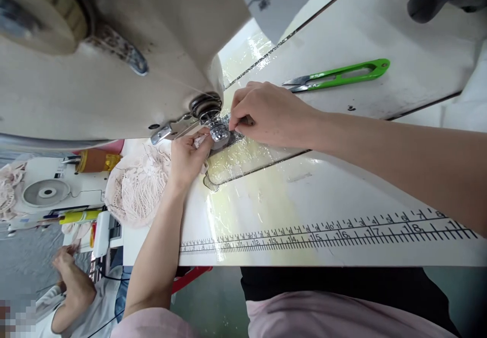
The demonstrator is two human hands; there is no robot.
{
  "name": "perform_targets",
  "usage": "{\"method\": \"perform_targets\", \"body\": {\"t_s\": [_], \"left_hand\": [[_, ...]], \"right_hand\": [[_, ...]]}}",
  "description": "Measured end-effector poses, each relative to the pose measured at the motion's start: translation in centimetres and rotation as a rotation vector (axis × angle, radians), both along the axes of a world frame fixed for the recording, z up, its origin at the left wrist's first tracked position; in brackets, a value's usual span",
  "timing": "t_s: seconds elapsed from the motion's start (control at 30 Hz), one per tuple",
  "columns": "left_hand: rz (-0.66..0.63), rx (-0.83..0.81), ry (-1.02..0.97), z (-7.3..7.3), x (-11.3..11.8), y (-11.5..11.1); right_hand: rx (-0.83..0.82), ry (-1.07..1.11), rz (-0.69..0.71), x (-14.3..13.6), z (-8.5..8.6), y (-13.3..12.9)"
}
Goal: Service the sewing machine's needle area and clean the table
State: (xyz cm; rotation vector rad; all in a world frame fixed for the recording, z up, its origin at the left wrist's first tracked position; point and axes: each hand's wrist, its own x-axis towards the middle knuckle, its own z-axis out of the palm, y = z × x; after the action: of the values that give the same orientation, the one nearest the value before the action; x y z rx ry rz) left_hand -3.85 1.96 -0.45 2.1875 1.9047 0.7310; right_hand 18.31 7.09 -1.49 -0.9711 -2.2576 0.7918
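Showing at the left is one other person (78,287), near a second sewing machine (83,193). One heap of pale lace (139,186) lies left of the left hand (186,160), whose fingers are together on pale cloth (198,140) beside the chrome needle area (219,131) of the large machine (152,84). The right hand (262,112) has its fingertips together there; what they grip is hidden. Farther right lies one pair of green snips (346,75). A printed ruler (323,236), readable from 12 to 18, follows the near edge of the desk (251,206), with open surface between it and the hands.
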Motion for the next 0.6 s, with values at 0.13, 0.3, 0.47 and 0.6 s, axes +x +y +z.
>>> {"method": "perform_targets", "body": {"t_s": [0.13, 0.3, 0.47, 0.6], "left_hand": [[0.05, -0.081, 0.038, 0.5, 0.7, -0.3], [0.07, -0.049, 0.079, 0.4, 1.3, -0.6], [0.009, -0.04, 0.011, 0.2, 0.9, -0.9], [0.008, -0.038, -0.024, 0.1, 0.7, -0.9]], "right_hand": [[-0.009, 0.033, -0.021, 0.0, -0.1, 0.2], [-0.018, 0.039, -0.037, 0.1, 0.3, 0.1], [-0.05, -0.007, -0.058, 0.1, 1.2, -0.5], [-0.034, 0.012, -0.06, 0.0, 1.0, -0.5]]}}
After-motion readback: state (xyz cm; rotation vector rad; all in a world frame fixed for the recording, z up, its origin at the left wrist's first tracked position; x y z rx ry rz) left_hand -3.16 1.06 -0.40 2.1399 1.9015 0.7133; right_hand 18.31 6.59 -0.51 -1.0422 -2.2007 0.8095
